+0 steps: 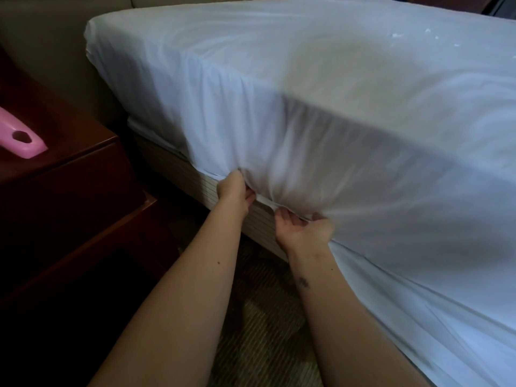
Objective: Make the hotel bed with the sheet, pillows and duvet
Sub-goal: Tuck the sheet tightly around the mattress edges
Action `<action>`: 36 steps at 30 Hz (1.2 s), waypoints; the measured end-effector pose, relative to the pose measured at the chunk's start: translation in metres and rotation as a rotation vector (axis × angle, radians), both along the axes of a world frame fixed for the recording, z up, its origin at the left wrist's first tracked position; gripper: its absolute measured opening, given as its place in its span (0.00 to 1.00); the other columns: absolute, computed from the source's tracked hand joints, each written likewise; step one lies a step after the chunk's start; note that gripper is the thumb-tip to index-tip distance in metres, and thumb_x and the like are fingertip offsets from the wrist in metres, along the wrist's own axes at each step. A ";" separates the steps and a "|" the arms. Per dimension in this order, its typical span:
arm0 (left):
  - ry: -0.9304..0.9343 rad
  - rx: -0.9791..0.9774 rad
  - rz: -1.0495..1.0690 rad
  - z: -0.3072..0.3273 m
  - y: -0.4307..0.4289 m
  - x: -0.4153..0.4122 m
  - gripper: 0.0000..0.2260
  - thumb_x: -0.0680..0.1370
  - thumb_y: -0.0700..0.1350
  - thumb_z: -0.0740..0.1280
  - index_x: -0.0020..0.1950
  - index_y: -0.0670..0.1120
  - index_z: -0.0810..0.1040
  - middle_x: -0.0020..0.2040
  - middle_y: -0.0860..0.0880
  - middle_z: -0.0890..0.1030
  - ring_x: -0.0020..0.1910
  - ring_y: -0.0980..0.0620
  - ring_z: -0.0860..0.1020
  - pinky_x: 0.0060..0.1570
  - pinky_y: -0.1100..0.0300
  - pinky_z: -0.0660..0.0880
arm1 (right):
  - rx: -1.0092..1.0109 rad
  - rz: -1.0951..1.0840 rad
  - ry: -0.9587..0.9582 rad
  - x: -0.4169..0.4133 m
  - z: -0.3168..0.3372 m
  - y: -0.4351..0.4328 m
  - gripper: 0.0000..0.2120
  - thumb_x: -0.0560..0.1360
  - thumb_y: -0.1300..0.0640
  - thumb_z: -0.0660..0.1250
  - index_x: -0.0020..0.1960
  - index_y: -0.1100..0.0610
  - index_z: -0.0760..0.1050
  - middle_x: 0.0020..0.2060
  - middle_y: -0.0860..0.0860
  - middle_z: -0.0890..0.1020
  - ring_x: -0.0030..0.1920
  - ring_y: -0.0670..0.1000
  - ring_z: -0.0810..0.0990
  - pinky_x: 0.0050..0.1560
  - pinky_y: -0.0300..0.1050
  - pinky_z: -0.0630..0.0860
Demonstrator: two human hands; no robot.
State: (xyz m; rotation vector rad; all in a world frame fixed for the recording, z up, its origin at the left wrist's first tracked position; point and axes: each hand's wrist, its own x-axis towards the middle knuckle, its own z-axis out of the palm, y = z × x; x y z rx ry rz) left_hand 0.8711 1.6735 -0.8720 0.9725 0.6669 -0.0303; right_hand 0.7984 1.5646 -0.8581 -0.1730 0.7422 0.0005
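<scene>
Both bare forearms stretch forward and down. The right hand (304, 230), palm up, and the left hand (234, 191) each pinch the hem of the thin white cotton sheet (279, 79), which drapes the mattress side. This looks like the tucking step. Next, that hem needs pushing in above the striped beige bed base (173, 163).

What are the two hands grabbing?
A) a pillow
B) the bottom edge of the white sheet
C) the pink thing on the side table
B: the left hand and the right hand both grip the lower edge of the white sheet.
</scene>
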 end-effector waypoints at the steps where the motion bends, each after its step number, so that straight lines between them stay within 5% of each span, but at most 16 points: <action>1: -0.013 -0.046 -0.003 0.004 -0.003 0.000 0.14 0.76 0.40 0.59 0.60 0.40 0.76 0.53 0.41 0.80 0.42 0.47 0.78 0.32 0.60 0.75 | 0.072 -0.017 -0.027 0.001 0.004 -0.001 0.22 0.79 0.52 0.57 0.70 0.61 0.67 0.66 0.58 0.73 0.67 0.58 0.72 0.71 0.52 0.65; 4: -0.075 -0.240 0.013 0.008 -0.010 -0.004 0.09 0.78 0.44 0.58 0.51 0.44 0.76 0.49 0.45 0.79 0.43 0.49 0.77 0.44 0.59 0.76 | 0.183 -0.036 -0.115 0.002 0.003 0.000 0.25 0.74 0.52 0.62 0.68 0.60 0.69 0.66 0.58 0.73 0.67 0.56 0.72 0.72 0.50 0.63; 8: -0.160 -0.468 0.005 -0.009 0.000 0.000 0.22 0.78 0.54 0.58 0.66 0.42 0.72 0.61 0.42 0.77 0.54 0.46 0.77 0.63 0.52 0.71 | 0.175 -0.045 -0.216 0.004 -0.008 0.005 0.29 0.64 0.63 0.64 0.66 0.61 0.71 0.66 0.58 0.74 0.67 0.57 0.73 0.72 0.52 0.64; 14: -0.315 -0.757 -0.045 -0.017 0.004 0.022 0.31 0.75 0.67 0.56 0.67 0.45 0.73 0.63 0.39 0.77 0.62 0.39 0.75 0.64 0.44 0.69 | 0.078 0.021 -0.285 0.027 -0.025 0.007 0.20 0.62 0.71 0.61 0.53 0.62 0.77 0.57 0.58 0.80 0.66 0.58 0.75 0.70 0.54 0.67; 18: -0.295 -0.782 -0.029 -0.023 0.005 0.034 0.31 0.75 0.67 0.55 0.67 0.47 0.74 0.63 0.41 0.77 0.62 0.40 0.74 0.62 0.46 0.69 | 0.033 0.019 -0.330 0.037 -0.032 0.012 0.27 0.58 0.74 0.64 0.56 0.62 0.78 0.63 0.58 0.78 0.65 0.59 0.75 0.71 0.58 0.66; 20: -0.241 -0.777 -0.075 -0.021 0.007 0.038 0.29 0.77 0.64 0.54 0.68 0.46 0.73 0.63 0.40 0.77 0.62 0.40 0.74 0.65 0.45 0.68 | 0.013 0.015 -0.392 0.039 -0.034 0.014 0.36 0.45 0.75 0.73 0.53 0.61 0.79 0.62 0.58 0.79 0.65 0.60 0.75 0.70 0.59 0.66; 22: -0.163 -0.726 -0.119 -0.014 0.010 0.040 0.25 0.79 0.57 0.52 0.68 0.44 0.74 0.62 0.38 0.78 0.59 0.40 0.76 0.60 0.44 0.70 | 0.004 0.033 -0.388 0.040 -0.038 0.012 0.37 0.38 0.75 0.74 0.48 0.62 0.82 0.57 0.57 0.82 0.63 0.59 0.77 0.69 0.59 0.67; 25: -0.041 -0.547 -0.188 -0.006 0.024 0.037 0.21 0.81 0.50 0.51 0.65 0.41 0.75 0.52 0.38 0.82 0.51 0.41 0.79 0.52 0.46 0.74 | -0.045 0.077 -0.362 0.037 -0.034 0.013 0.17 0.55 0.73 0.65 0.39 0.60 0.83 0.46 0.55 0.83 0.59 0.57 0.78 0.70 0.56 0.66; 28: 0.027 -0.223 -0.226 -0.006 0.039 0.037 0.17 0.82 0.46 0.54 0.65 0.41 0.75 0.47 0.42 0.81 0.44 0.45 0.79 0.45 0.51 0.77 | -0.062 0.068 -0.365 0.036 -0.035 0.014 0.14 0.58 0.70 0.63 0.41 0.58 0.78 0.44 0.53 0.82 0.57 0.56 0.77 0.71 0.55 0.65; 31: 0.023 0.063 -0.023 -0.014 0.049 0.042 0.08 0.78 0.37 0.61 0.56 0.40 0.75 0.41 0.42 0.79 0.36 0.48 0.78 0.30 0.56 0.80 | -0.067 0.042 -0.411 0.036 -0.038 0.017 0.13 0.53 0.70 0.68 0.35 0.58 0.78 0.41 0.53 0.83 0.51 0.55 0.79 0.71 0.55 0.65; 34: -0.048 0.227 0.241 -0.020 0.062 0.053 0.09 0.69 0.30 0.66 0.47 0.36 0.79 0.43 0.37 0.82 0.36 0.46 0.79 0.36 0.53 0.80 | -0.071 0.008 -0.384 0.038 -0.040 0.018 0.11 0.59 0.69 0.62 0.38 0.58 0.75 0.41 0.53 0.81 0.50 0.55 0.78 0.71 0.56 0.65; 36: -0.098 0.202 0.270 -0.019 0.066 0.060 0.06 0.69 0.31 0.64 0.36 0.37 0.80 0.34 0.41 0.82 0.32 0.48 0.78 0.33 0.57 0.76 | -0.067 0.007 -0.389 0.038 -0.039 0.020 0.12 0.60 0.69 0.61 0.40 0.58 0.75 0.41 0.53 0.81 0.49 0.55 0.78 0.71 0.55 0.65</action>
